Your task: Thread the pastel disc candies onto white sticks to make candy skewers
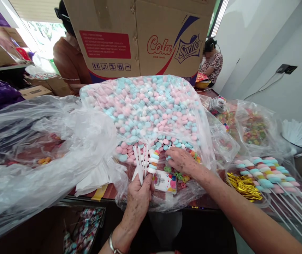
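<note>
My left hand (139, 192) is closed around several white candy sticks (139, 162) that point upward. Pink, white, blue and orange soft candies (153, 161) are threaded on the stick at the right of the bunch. My right hand (181, 160) is over the near edge of the loose pile, its fingers bent down and drawn together; what lies at the fingertips is mostly hidden. Loose pink, blue and white candies (151, 113) fill a large clear plastic bag in front of me. Below my right hand are small green and red gummy rings (178, 174) and a printed card (164, 181).
A large cardboard carton (140, 38) stands behind the bag. At right are gold twist ties (242, 187), finished candy skewers (270, 176) and white sticks (301, 134). Crumpled plastic (87, 141) spreads left. A box of wrapped candies (84, 225) sits below. Other people (68, 63) sit beyond.
</note>
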`<state>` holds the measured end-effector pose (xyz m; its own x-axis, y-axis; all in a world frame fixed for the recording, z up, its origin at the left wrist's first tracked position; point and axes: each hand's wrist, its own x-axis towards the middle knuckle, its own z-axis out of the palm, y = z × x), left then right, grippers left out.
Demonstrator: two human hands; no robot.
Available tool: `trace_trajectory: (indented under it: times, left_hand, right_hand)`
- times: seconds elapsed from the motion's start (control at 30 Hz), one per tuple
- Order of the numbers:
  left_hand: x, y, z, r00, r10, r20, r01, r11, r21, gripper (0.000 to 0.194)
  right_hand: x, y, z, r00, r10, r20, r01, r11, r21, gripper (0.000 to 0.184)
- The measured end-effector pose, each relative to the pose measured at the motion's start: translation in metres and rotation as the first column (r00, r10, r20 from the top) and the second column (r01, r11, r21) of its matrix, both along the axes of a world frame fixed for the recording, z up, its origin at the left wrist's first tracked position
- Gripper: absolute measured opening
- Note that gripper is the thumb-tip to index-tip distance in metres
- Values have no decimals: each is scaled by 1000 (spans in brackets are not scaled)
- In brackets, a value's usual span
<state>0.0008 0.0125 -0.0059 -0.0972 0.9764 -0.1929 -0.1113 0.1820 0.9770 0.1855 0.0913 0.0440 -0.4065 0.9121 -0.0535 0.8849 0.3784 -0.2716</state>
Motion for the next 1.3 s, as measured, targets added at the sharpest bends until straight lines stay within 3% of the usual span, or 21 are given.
trace_trajectory:
  times: [0.13, 0.27, 0.47, 0.57, 0.73, 0.97, 1.2, 1.3]
  left_hand:
    - [-1, 0, -1, 1000, -12, -17, 12, 1000, 2, 38]
    - [-1, 0, 0, 1000, -7, -22, 7, 1000, 5, 40]
    - [1, 0, 2, 1000, -1, -5, 1, 1000, -6, 41]
    - [0, 0, 0, 1000, 3, -7, -3, 1000, 0, 40]
    - [-1, 0, -4, 999, -11, -31, 11, 1000, 7, 40]
    - [0, 0, 1, 1000, -15, -4, 15, 1000, -19, 37]
    - [-1, 0, 2, 997, -50, -55, 51, 999, 16, 34]
    - [-2, 0, 0, 995, -69, -76, 71, 997, 19, 34]
  right_hand:
    - [5, 9, -5, 983, -30, -181, 10, 994, -111, 25]
    - [12, 16, -16, 989, -29, -147, 33, 999, 25, 27]
    - [18, 13, -22, 966, -61, -250, 91, 990, 112, 39]
    - [14, 9, -21, 976, -21, -215, 57, 985, 161, 34]
    - [4, 2, -20, 1000, 13, 27, -17, 986, 169, 21]
    - [-4, -7, -22, 979, 82, 186, -133, 950, 282, 22]
    - [-10, -9, -27, 975, 156, 159, -192, 951, 244, 29]
    - [-6, -2, -27, 996, 82, -34, -76, 983, 170, 26]
